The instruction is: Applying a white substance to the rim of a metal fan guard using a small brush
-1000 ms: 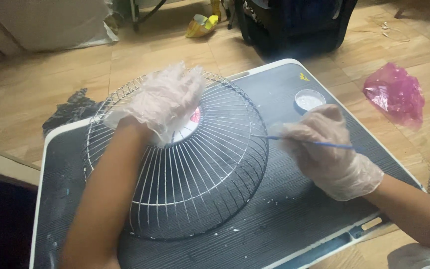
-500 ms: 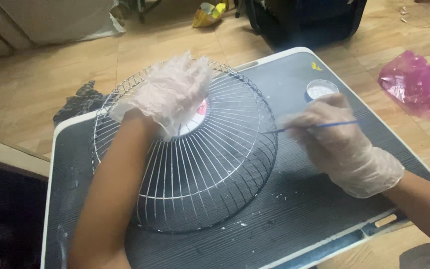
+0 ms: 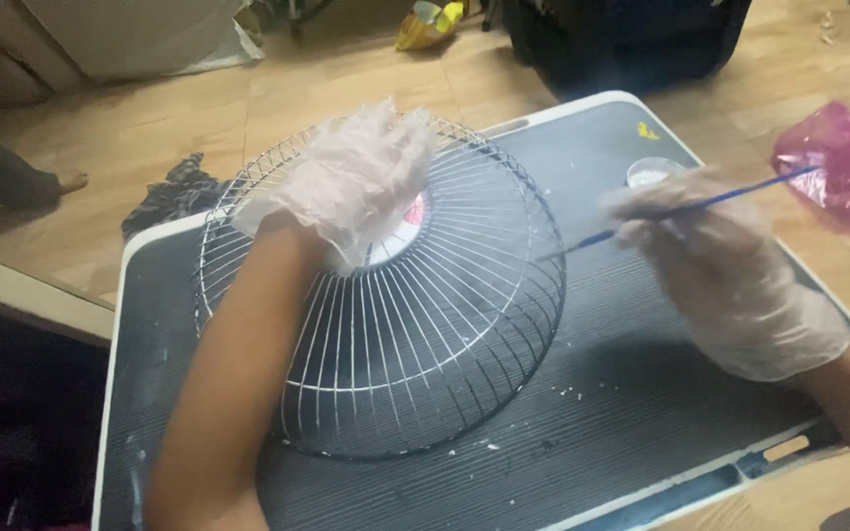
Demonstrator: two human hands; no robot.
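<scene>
Left hand [image 3: 351,182] in a thin clear plastic glove, palm down, fingers spread and curved, bare forearm running up from the lower left. Right hand [image 3: 715,265] likewise gloved, fingers pinched together in a pen-like grip, wrist slightly bent, bare forearm entering from the lower right. Hands well apart.

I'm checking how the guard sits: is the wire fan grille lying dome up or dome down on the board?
Dome up. The wire fan grille rests rim-down on the dark board, with the left hand on its raised hub.
</scene>
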